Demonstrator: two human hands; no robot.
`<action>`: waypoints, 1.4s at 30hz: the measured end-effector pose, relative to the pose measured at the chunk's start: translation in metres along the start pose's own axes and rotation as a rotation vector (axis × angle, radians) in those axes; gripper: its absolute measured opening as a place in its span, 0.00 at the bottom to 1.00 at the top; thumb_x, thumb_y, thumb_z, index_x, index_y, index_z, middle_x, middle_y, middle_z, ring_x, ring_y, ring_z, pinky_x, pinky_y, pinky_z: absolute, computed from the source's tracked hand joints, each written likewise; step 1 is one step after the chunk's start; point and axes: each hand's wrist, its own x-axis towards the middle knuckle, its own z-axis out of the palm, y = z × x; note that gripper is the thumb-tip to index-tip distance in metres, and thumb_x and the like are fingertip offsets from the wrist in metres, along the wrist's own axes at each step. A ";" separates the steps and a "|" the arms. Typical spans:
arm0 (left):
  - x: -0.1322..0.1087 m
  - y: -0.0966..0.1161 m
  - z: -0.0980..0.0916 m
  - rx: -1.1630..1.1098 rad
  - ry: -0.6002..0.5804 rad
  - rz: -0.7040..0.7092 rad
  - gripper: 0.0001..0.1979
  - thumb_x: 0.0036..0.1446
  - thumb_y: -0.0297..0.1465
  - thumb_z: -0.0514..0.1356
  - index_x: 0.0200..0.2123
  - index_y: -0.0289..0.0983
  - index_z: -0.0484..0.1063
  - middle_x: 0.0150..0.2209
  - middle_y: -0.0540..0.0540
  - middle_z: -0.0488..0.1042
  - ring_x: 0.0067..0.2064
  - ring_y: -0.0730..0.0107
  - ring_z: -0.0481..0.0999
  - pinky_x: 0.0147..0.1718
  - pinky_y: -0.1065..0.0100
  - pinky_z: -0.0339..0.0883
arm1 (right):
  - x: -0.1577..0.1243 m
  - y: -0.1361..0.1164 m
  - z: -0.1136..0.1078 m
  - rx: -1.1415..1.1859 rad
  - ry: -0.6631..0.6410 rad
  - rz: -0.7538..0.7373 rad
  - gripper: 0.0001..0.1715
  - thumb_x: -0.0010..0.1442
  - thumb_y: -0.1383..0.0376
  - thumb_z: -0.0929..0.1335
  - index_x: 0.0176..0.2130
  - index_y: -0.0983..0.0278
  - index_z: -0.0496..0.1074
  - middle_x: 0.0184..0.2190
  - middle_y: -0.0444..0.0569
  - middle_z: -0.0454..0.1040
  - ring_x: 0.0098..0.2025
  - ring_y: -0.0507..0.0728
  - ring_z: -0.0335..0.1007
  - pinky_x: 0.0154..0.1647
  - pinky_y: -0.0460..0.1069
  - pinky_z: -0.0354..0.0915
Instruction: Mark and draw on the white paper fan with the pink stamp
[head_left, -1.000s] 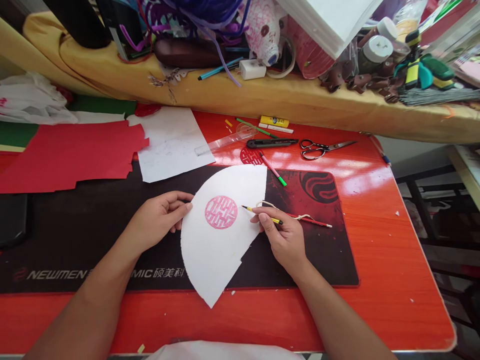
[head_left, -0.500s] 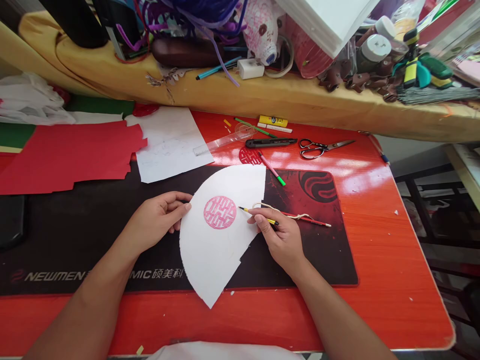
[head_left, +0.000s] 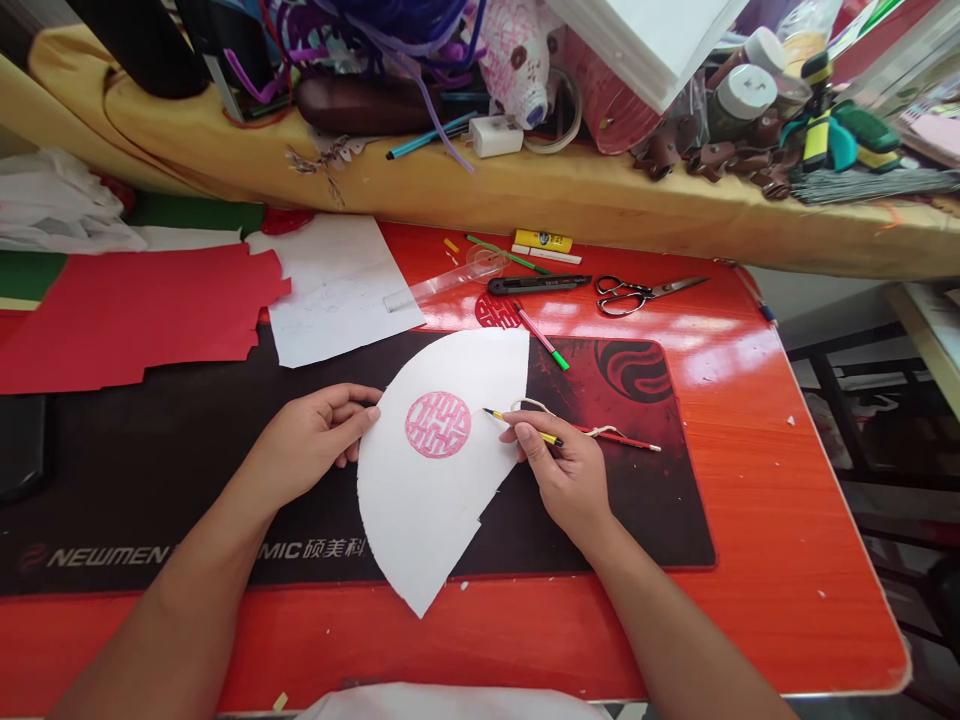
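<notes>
A white fan-shaped sheet of paper point(head_left: 431, 520) lies on the black desk mat, with a pink round lattice-like pattern point(head_left: 438, 425) on it. My left hand point(head_left: 319, 430) pinches the paper's left edge between thumb and fingers. Over the right part of the sheet, my right hand point(head_left: 562, 465) grips a short yellow-and-black pencil point(head_left: 495, 414). Its tip points left, just right of the pattern; whether it touches the paper I cannot tell. Behind that hand lies a thin red stick point(head_left: 634, 442) with a pale cord point(head_left: 536, 404).
Beyond the paper lie a red lattice cutout point(head_left: 495, 310), a pink-and-green marker point(head_left: 544, 337), a black utility knife point(head_left: 540, 285), scissors point(head_left: 649, 292), a clear ruler point(head_left: 442, 283) and a glue stick point(head_left: 542, 240). Red paper point(head_left: 142, 315) and a white sheet point(head_left: 337, 285) are left. A crowded shelf point(head_left: 420, 185) crosses the back.
The pencil tip has shifted slightly right, away from the pink pattern, along with my right hand. My left hand keeps its hold on the paper's edge. The whole view has shifted a little.
</notes>
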 end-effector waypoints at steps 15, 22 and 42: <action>0.000 0.000 0.000 0.015 0.002 0.015 0.25 0.54 0.51 0.72 0.47 0.39 0.83 0.24 0.51 0.75 0.23 0.68 0.72 0.22 0.68 0.71 | 0.002 0.000 0.000 -0.027 -0.014 -0.013 0.16 0.76 0.53 0.71 0.49 0.57 0.88 0.34 0.48 0.88 0.34 0.58 0.84 0.40 0.52 0.79; 0.001 -0.003 -0.001 0.014 0.000 0.008 0.26 0.54 0.50 0.72 0.49 0.38 0.82 0.25 0.51 0.76 0.24 0.69 0.73 0.22 0.68 0.71 | 0.001 0.000 0.000 0.006 0.016 0.022 0.15 0.76 0.54 0.71 0.49 0.57 0.87 0.35 0.48 0.87 0.31 0.56 0.81 0.37 0.51 0.77; 0.000 -0.003 -0.001 0.015 0.001 -0.004 0.27 0.53 0.51 0.72 0.49 0.38 0.82 0.24 0.52 0.75 0.24 0.69 0.72 0.22 0.68 0.70 | 0.001 0.001 -0.001 0.058 0.038 0.005 0.12 0.75 0.57 0.72 0.49 0.56 0.87 0.34 0.46 0.87 0.30 0.54 0.79 0.35 0.50 0.75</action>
